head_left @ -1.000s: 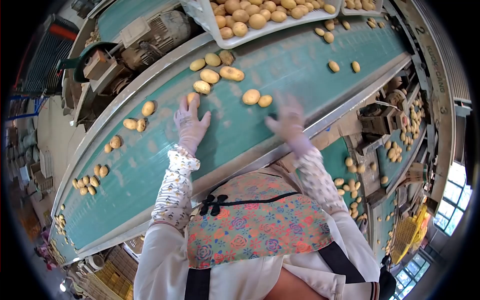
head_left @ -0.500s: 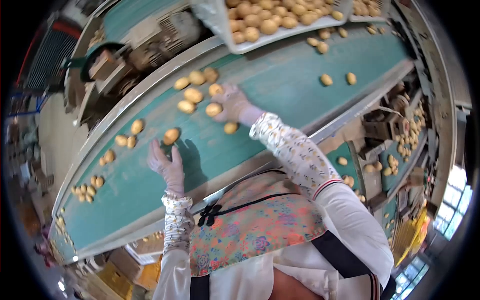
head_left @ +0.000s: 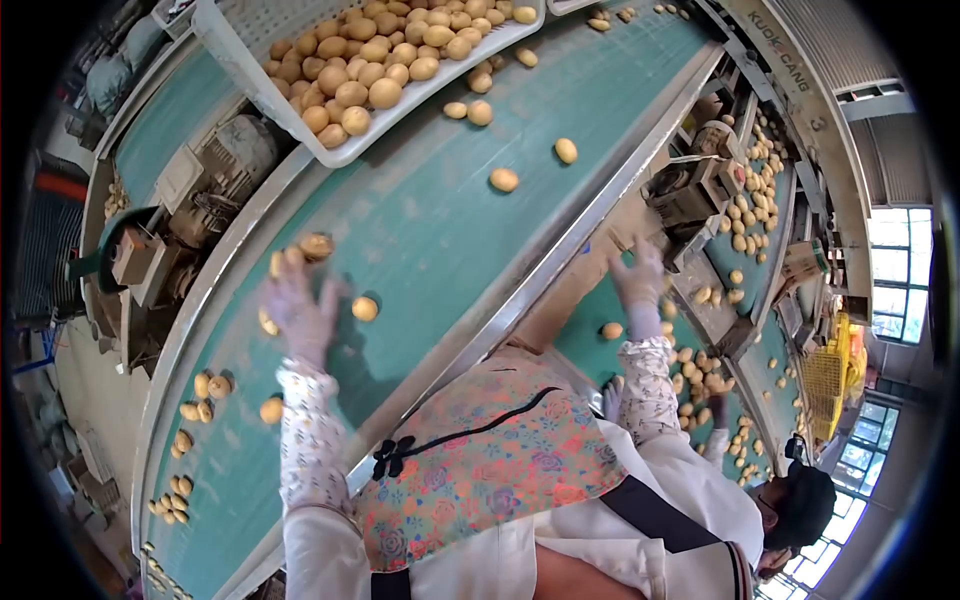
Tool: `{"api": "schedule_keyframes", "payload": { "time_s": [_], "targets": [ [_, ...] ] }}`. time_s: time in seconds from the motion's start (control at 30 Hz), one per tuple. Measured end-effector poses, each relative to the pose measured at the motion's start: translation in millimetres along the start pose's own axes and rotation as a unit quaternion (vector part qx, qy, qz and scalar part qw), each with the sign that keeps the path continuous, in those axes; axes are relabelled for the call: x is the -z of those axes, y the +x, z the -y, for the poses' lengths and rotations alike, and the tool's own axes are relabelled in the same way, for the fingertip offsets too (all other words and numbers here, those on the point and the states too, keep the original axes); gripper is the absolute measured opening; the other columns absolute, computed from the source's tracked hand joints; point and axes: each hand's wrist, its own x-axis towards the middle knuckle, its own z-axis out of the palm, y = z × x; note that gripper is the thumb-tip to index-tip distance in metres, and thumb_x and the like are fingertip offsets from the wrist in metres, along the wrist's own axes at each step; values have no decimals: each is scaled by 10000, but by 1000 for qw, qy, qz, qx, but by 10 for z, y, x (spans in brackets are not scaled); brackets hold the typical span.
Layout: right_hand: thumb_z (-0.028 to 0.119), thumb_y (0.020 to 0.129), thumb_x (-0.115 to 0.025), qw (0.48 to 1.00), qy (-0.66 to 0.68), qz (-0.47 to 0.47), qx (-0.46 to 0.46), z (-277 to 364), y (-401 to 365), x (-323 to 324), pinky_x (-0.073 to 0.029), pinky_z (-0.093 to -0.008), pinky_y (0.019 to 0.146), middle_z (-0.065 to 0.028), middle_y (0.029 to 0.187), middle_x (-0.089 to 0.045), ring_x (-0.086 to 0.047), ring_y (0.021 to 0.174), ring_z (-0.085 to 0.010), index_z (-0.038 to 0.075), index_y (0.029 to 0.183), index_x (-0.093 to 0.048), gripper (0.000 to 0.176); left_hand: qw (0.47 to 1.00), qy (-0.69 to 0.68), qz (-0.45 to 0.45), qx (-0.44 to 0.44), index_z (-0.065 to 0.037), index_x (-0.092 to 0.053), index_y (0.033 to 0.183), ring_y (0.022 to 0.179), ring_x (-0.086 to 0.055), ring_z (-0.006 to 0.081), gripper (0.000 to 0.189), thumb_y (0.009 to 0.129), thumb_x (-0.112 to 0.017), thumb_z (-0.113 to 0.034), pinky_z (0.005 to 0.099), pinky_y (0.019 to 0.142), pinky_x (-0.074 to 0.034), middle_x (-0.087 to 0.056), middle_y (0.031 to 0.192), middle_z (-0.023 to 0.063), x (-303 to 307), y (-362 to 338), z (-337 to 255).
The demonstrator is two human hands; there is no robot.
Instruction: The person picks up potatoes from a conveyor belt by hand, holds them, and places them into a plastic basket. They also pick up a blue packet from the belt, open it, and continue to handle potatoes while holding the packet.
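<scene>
My gloved left hand [head_left: 303,308] is over the green conveyor belt [head_left: 430,230], slightly blurred, with its thumb apart from the fingers. Its fingertips are at a potato [head_left: 277,263] and partly cover it. Another potato [head_left: 316,246] sits just beyond them, and one more potato [head_left: 365,308] lies to the right of the thumb. My gloved right hand [head_left: 640,278] is past the belt's metal edge, above a lower side area, with fingers spread and nothing visible in it. Below it a single potato [head_left: 612,330] rests on the lower green belt [head_left: 585,340].
A white plastic crate [head_left: 335,155] full of potatoes stands across the far side of the belt. A metal rail [head_left: 520,270] runs along the near edge. At right, a co-worker in a dark cap [head_left: 810,505] has a hand [head_left: 718,385] by several potatoes.
My right hand has left the potatoes on the main belt and swung right, past the rail. My left hand has moved up the belt to potatoes. The view has turned right.
</scene>
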Motion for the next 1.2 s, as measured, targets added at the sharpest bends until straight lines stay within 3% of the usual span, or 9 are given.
{"api": "schedule_keyframes", "payload": {
  "time_s": [0.07, 0.2, 0.37, 0.47, 0.53, 0.57, 0.8, 0.97, 1.2],
  "targets": [
    [405, 765, -721, 988, 115, 90, 42, 445, 205, -222, -424, -469, 1041, -222, 1344, -536, -511, 1226, -415, 69, 1341, -520, 696, 985, -58, 160, -32, -76, -488, 1404, 1322, -403, 423, 717, 802, -699, -405, 598, 1120, -247, -471, 1414, 187, 155, -188, -357],
    [467, 766, -710, 962, 217, 13, 163, 1327, 623, -824, -390, -499, 1074, -274, 1376, -481, -463, 1269, -460, 62, 1424, -461, 812, 980, -144, 133, 4, -66, -491, 1388, 1321, -415, 382, 708, 776, -734, -327, 573, 1141, -225, -497, 1383, 183, 228, -746, -475],
    [583, 826, -617, 842, 104, 411, 334, 2590, 912, -421, -311, -520, 1147, -176, 1461, -447, -366, 1393, -382, 120, 1454, -438, 800, 968, -186, 74, 151, -14, -497, 1352, 1215, -502, 376, 586, 825, -691, -183, 515, 1081, -313, -584, 1277, 178, 464, -1165, -58],
    [278, 734, -710, 818, 306, -190, 449, 3904, 1378, 639, -354, -468, 1024, -116, 1274, -534, -476, 1222, -288, 123, 1333, -519, 647, 970, -155, 34, 185, -7, -485, 1362, 1226, -498, 371, 558, 853, -669, -145, 501, 1075, -334, -573, 1291, 186, 557, -1315, -47],
    [223, 734, -721, 808, 227, -242, 487, 4682, 1799, 1322, -283, -529, 1089, -122, 1360, -519, -434, 1316, -301, 137, 1370, -504, 677, 948, -229, 30, 218, -2, -480, 1372, 1237, -494, 367, 549, 875, -661, -150, 482, 1081, -342, -561, 1314, 191, 562, -1276, -199],
    [148, 604, -714, 730, 218, -434, 481, 5070, 2022, 1371, -396, -493, 958, -119, 1161, -620, -557, 1131, -312, 121, 1211, -619, 614, 935, -265, 29, 235, 0, -478, 1377, 1243, -492, 365, 544, 886, -657, -152, 472, 1084, -346, -555, 1325, 194, 580, -1269, -300],
    [188, 691, -660, 819, 190, -294, 455, 5461, 2397, 1193, -359, -501, 1048, -88, 1080, -671, -592, 1093, -282, 132, 1095, -665, 407, 906, -357, 22, 226, -2, -465, 1405, 1247, -501, 367, 533, 934, -627, -192, 453, 1073, -367, -551, 1347, 188, 617, -968, -645],
    [142, 663, -705, 695, 357, -408, 473, 4325, 1648, 996, -425, -476, 933, -47, 895, -715, -669, 892, -277, 93, 906, -728, 249, 909, -363, 46, 200, -14, -487, 1384, 1229, -512, 358, 514, 918, -637, -174, 449, 1047, -392, -563, 1328, 173, 617, -871, -475],
    [170, 728, -658, 716, 332, -427, 441, 4122, 1478, 973, -385, -487, 1034, -81, 1002, -699, -625, 1052, -279, 99, 1026, -690, 307, 940, -320, 6, 116, -32, -528, 1331, 1192, -541, 359, 519, 855, -686, -164, 462, 1052, -395, -602, 1276, 156, 489, -625, -454]
  ]
}}
